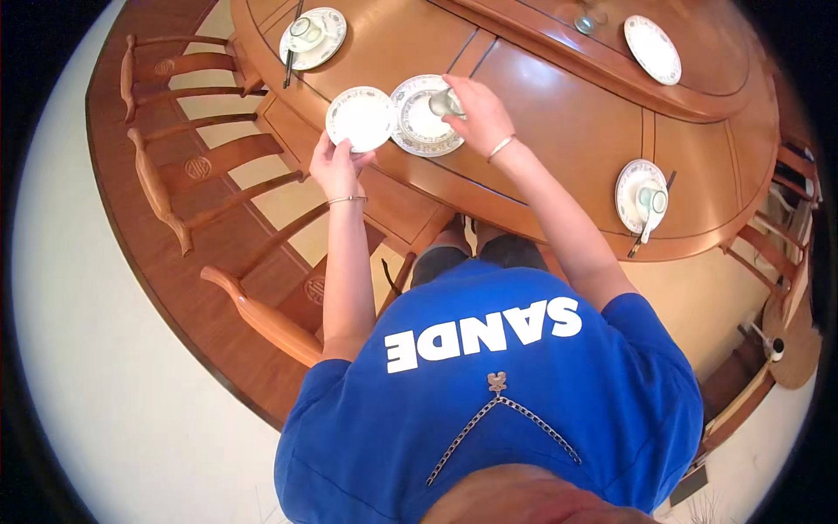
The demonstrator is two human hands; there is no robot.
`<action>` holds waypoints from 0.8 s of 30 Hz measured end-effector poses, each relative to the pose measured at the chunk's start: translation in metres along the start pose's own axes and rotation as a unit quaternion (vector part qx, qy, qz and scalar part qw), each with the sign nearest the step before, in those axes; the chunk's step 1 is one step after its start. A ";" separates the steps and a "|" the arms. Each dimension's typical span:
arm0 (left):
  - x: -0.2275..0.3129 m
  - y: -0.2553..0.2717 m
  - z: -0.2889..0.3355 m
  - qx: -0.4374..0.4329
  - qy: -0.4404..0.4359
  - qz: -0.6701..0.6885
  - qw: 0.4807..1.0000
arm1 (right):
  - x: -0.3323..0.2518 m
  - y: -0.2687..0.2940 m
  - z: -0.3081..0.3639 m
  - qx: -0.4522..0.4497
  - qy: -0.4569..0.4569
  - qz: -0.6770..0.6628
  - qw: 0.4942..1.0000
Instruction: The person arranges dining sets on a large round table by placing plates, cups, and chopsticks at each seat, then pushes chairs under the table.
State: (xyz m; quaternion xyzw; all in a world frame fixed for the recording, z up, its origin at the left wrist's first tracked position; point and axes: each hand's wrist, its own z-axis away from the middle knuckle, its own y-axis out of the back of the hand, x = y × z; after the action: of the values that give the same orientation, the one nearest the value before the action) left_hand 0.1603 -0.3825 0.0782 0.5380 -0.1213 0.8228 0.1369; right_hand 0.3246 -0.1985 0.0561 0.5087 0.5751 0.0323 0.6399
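My left hand (340, 166) grips a small white plate (361, 117) with a patterned rim by its near edge, the thumb on top. Just right of it, a larger patterned plate (442, 148) lies on the wooden table, with a smaller patterned dish or bowl (422, 122) on it. Over these, my right hand (478, 113) has its fingers closed round a small clear drinking glass (443, 102), which is tilted. Whether the glass touches the dish I cannot tell. The held plate overlaps the left edge of the larger plate in view.
Place settings with plate, glass and chopsticks stand at the far left (326, 52) and right (635, 194). On the raised centre (559, 65) are a white plate (653, 51) and a glass (586, 24). Wooden chairs (196, 166) line the left side; more are at right.
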 end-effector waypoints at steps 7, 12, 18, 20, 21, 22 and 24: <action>-0.021 0.035 0.011 0.033 0.039 0.017 0.999 | 0.000 -0.049 -0.010 -0.112 0.041 0.083 0.989; -0.035 0.040 0.014 0.021 0.056 0.023 0.998 | 0.012 -0.066 -0.007 -0.135 0.074 0.118 0.981; -0.036 0.036 0.014 0.020 0.063 0.009 0.998 | 0.013 -0.044 -0.005 -0.097 0.075 0.081 0.989; -0.031 0.037 0.013 0.015 0.066 0.010 0.998 | 0.027 -0.022 -0.006 -0.051 0.038 -0.012 0.998; -0.029 0.037 0.013 0.016 0.062 0.013 0.998 | 0.039 -0.007 -0.006 -0.004 -0.038 -0.015 0.999; -0.027 0.036 0.014 0.013 0.061 0.032 0.998 | 0.054 0.008 -0.003 0.067 -0.071 -0.023 0.995; -0.023 0.036 0.013 0.015 0.062 0.033 0.997 | 0.100 0.044 -0.004 0.241 -0.154 -0.131 0.949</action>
State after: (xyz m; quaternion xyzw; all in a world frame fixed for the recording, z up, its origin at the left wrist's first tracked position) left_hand 0.1673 -0.4232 0.0601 0.4837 -0.1181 0.8603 0.1095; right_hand 0.3786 -0.1125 0.0166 0.5666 0.5218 -0.2697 0.5779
